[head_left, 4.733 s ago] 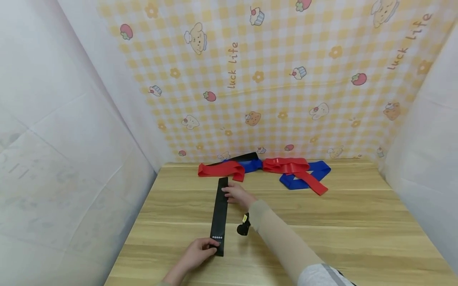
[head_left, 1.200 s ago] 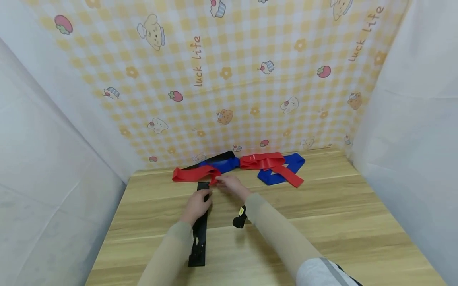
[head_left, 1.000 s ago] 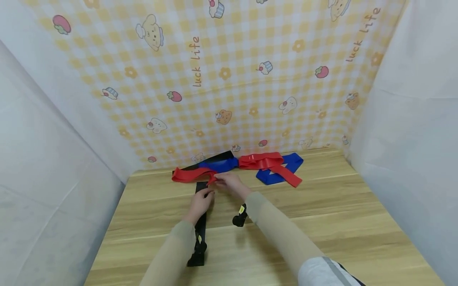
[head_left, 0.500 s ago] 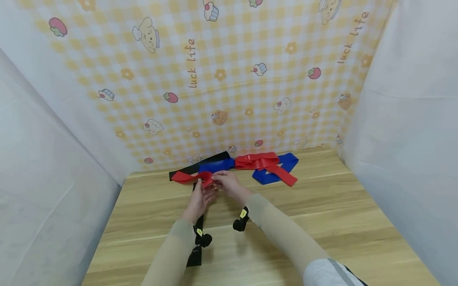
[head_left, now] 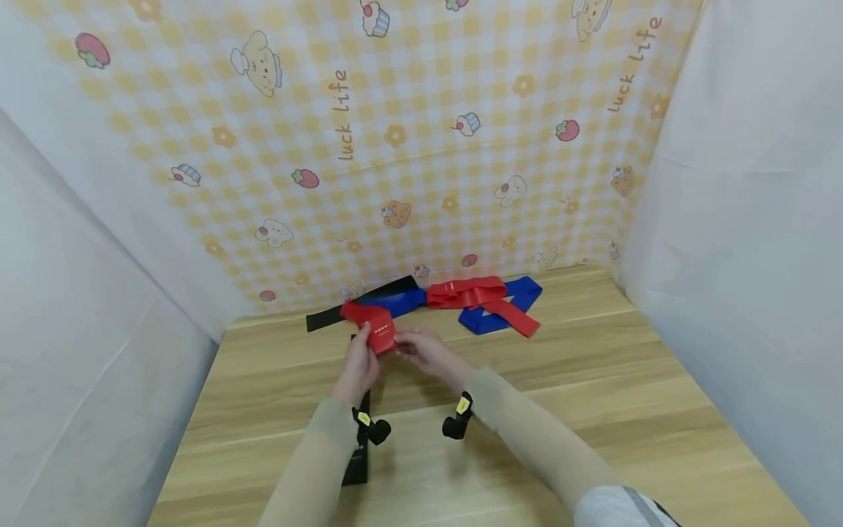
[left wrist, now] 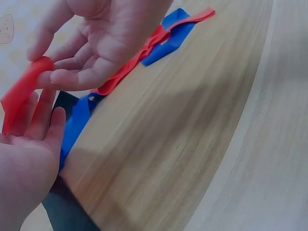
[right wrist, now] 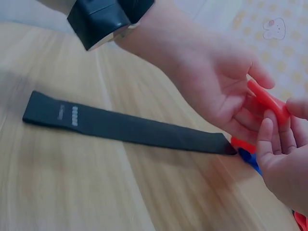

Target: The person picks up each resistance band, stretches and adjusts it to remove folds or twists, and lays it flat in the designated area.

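A red resistance loop band (head_left: 380, 331) is raised between both hands, its white print facing up. My left hand (head_left: 358, 362) holds its left side, thumb on the near face and fingers behind. At its right edge, my right hand (head_left: 428, 351) pinches the band between thumb and fingers; this grip shows too in the left wrist view, where the red band (left wrist: 26, 86) looks folded. Flat on the table below lies a black resistance band (right wrist: 134, 127), partly covered by the left forearm in the head view.
Along the back of the wooden table (head_left: 579, 395) lie another black band (head_left: 323, 319), a blue band (head_left: 405, 301), a second red band (head_left: 467, 293) and a second blue band (head_left: 527, 294), overlapping. A checked curtain (head_left: 421, 183) hangs behind; white sheets stand at both sides.
Both hands have left the near black band, which now lies straight on the table. They have taken up the left red band, pulled it nearer and turned its printed face up.
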Tool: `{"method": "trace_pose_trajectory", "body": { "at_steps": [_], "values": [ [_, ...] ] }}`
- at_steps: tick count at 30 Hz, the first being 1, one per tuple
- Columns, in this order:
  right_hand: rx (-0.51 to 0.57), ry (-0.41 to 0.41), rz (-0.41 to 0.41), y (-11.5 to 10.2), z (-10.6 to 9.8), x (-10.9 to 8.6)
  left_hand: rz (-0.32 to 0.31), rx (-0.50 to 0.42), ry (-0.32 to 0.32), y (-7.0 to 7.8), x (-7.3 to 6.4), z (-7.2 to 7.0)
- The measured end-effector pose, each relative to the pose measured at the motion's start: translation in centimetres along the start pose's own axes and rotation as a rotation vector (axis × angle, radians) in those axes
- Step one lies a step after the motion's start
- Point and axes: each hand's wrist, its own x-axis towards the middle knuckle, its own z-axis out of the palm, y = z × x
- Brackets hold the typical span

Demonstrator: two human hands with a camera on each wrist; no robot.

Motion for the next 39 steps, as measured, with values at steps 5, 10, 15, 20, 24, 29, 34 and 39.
{"method": "trace_pose_trajectory", "body": {
  "at_steps": [5, 10, 15, 20, 24, 29, 34, 39],
  "values": [
    [-0.023, -0.031, 0.023, 0.1, -0.6, -0.5, 0.015, -0.020, 0.019, 0.1, -0.3, 0.1],
    [-0.058, -0.042, 0.037, 0.1, -0.8, -1.3, 0.009, -0.013, -0.002, 0.3, -0.4, 0.3],
    [-0.127, -0.037, 0.058, 0.1, -1.0, -2.0, -0.010, -0.004, -0.009, 0.5, -0.6, 0.7],
    [-0.163, -0.047, 0.058, 0.5, -1.5, -2.6, -0.022, -0.009, -0.025, 0.6, -0.8, 1.0],
    [-0.165, -0.061, 0.044, 0.9, -2.2, -3.2, -0.050, -0.036, -0.021, 0.5, -1.0, 1.3],
    [-0.162, -0.068, 0.021, 1.4, -3.2, -4.2, -0.071, -0.040, -0.030, 0.4, -1.1, 1.9],
    [-0.178, -0.080, -0.002, 1.6, -3.9, -5.3, -0.064, -0.050, -0.047, 0.3, -1.4, 2.3],
    [-0.187, -0.111, -0.003, 1.7, -4.4, -6.0, -0.062, -0.046, -0.045, 0.2, -1.6, 2.6]
  ]
}}
